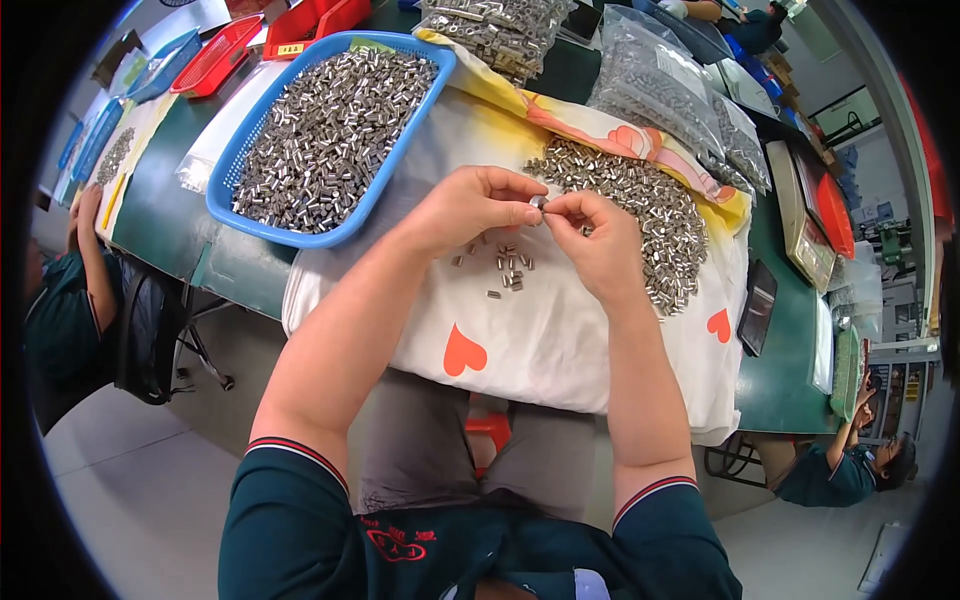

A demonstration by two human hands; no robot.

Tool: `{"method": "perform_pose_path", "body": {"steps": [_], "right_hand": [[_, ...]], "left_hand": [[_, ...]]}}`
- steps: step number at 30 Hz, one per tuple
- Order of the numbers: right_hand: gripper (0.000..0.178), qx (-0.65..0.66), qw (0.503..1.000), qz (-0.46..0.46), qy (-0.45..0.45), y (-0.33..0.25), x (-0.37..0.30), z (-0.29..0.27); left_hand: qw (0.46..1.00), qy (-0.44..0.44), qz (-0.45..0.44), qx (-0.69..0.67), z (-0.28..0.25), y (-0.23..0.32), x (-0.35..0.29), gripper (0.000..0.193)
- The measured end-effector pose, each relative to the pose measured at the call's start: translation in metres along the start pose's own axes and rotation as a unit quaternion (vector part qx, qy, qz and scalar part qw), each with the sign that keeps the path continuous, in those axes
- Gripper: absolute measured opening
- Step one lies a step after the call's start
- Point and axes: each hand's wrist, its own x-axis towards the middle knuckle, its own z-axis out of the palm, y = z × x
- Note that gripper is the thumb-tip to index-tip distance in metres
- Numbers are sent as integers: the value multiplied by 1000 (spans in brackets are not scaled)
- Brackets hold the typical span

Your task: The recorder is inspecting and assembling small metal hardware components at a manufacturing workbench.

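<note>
Between my two hands, over the white cloth (540, 345), is a small shiny metal cylinder (538, 202). My left hand (478, 208) pinches it with thumb and forefinger from the left. The fingertips of my right hand (597, 232) close on it from the other side. Several loose metal cylinders (512, 270) lie on the cloth below my hands. Behind and to the right of my right hand spreads a large heap of the same cylinders (665, 225). A blue plastic basket (218, 185) full of such cylinders stands to the left.
Bags of metal parts (655, 75) lie at the back. A dark phone (757, 308) rests on the green table (785, 385) at right. Red trays (215, 58) stand at the far left. One person (75, 290) sits at left, another (845, 465) at right.
</note>
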Motion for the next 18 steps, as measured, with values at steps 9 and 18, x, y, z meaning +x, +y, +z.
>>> {"method": "perform_pose_path", "body": {"steps": [9, 18], "right_hand": [[10, -114, 992, -46, 13, -6, -3, 0], [14, -18, 997, 70, -31, 2, 7, -17]], "left_hand": [[996, 34, 27, 83, 5, 2, -2, 27], [994, -7, -7, 113, 7, 3, -4, 29]]}}
